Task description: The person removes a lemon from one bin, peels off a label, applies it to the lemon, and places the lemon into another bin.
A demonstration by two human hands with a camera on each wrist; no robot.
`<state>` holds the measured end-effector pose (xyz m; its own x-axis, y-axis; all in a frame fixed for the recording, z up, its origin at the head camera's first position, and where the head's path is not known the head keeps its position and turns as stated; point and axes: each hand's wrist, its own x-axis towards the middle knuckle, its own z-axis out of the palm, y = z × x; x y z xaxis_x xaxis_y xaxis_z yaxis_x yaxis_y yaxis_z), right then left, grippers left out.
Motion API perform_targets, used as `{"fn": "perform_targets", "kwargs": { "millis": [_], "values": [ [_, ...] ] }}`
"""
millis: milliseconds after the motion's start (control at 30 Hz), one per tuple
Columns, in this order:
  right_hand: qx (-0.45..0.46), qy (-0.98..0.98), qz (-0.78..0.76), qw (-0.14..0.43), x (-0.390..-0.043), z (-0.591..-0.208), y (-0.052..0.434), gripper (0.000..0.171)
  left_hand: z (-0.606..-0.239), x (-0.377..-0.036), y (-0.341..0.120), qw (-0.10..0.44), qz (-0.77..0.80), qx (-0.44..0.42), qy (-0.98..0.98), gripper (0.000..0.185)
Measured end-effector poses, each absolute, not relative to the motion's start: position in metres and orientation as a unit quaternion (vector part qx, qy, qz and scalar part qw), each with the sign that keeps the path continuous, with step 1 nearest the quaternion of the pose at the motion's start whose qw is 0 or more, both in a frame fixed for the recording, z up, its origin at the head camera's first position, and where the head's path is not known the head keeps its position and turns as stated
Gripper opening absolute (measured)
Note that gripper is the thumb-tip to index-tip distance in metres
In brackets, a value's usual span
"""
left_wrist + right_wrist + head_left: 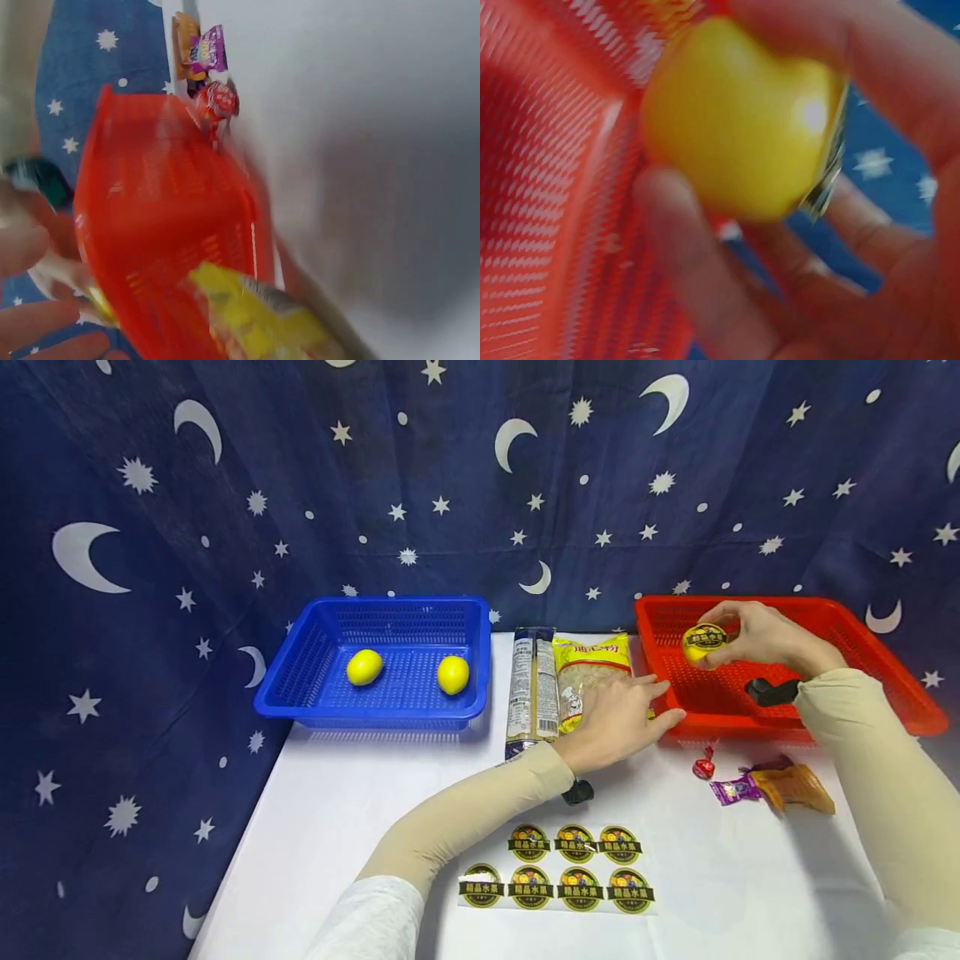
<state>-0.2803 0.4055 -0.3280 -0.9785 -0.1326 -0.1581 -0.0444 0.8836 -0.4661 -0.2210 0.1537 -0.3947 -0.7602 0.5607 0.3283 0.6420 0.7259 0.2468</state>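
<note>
My right hand (765, 635) grips a yellow lemon (727, 120) between thumb and fingers, over the red basket (720, 724). A round black-and-gold sticker (706, 637) is on the lemon and faces the head camera; in the right wrist view its edge stands out from the peel. My left hand (618, 714) holds nothing, its fingers stretched toward the basket's left rim. Beneath that hand lies a yellow bag (592, 652) with a clear window, partly hidden by it.
At the left stands a blue basket (367, 724) with two lemons (364, 667) in it. A long noodle-like packet (531, 685) lies beside the yellow bag. Nearer are a sheet of round stickers (531, 887), a red-wrapped candy (703, 767), a purple packet (737, 789) and an orange-brown packet (798, 789).
</note>
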Motion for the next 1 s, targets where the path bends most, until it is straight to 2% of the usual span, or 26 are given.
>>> {"fn": "perform_targets", "kwargs": {
  "millis": [267, 667, 867, 1000],
  "values": [
    [-0.079, 0.953, -0.253, 0.147, -0.314, -0.371, 0.403, 0.068, -0.408, -0.213, 0.172, 0.142, -0.123, -0.304, -0.934, 0.046],
    [-0.095, 0.947, -0.257, 0.17, -0.323, -0.393, 0.403, 0.063, -0.407, -0.214, 0.169, 0.16, -0.131, -0.315, -0.926, 0.045],
    [-0.092, 0.946, -0.242, 0.195, -0.317, -0.385, 0.403, 0.08, -0.406, -0.217, 0.169, 0.165, -0.129, -0.314, -0.926, 0.044],
    [-0.08, 0.951, -0.237, 0.18, -0.303, -0.37, 0.405, 0.089, -0.404, -0.22, 0.168, 0.148, -0.125, -0.324, -0.926, 0.042]
  ]
}}
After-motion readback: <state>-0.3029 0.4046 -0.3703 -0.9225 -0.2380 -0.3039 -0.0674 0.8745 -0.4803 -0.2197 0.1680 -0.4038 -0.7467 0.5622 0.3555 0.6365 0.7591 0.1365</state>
